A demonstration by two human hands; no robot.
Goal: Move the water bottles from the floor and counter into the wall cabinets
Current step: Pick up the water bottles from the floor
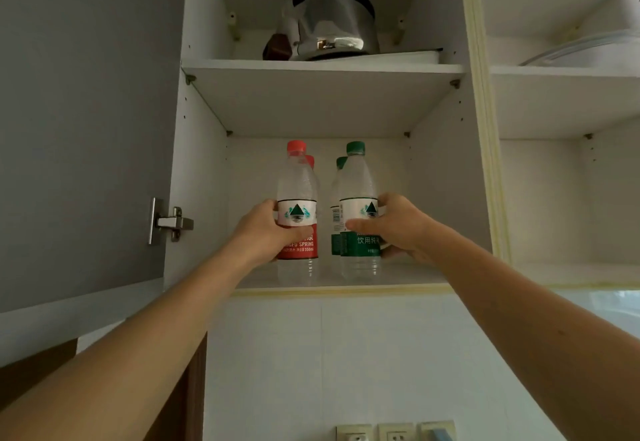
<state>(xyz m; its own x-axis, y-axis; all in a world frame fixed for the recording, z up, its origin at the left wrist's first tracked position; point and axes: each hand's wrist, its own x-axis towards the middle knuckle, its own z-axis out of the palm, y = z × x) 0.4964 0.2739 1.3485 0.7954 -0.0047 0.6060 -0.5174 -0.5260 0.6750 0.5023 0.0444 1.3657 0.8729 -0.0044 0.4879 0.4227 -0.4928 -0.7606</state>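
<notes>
Cabinet (207,170), door open: on its lower shelf (408,276), near the front edge, my left hand (265,233) grips the red-capped bottle (297,195); my right hand (398,226) grips the green-capped bottle (358,184). Kettle (329,21) above.

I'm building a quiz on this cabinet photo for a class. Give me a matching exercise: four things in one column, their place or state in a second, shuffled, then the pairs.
Things:
1. red-capped bottle
2. green-capped bottle
3. kettle
4. hinge

Places or states:
A. on the upper shelf
B. gripped by the right hand
C. on the open door's edge, at left
D. gripped by the left hand

Pairs: 1-D, 2-B, 3-A, 4-C
</notes>
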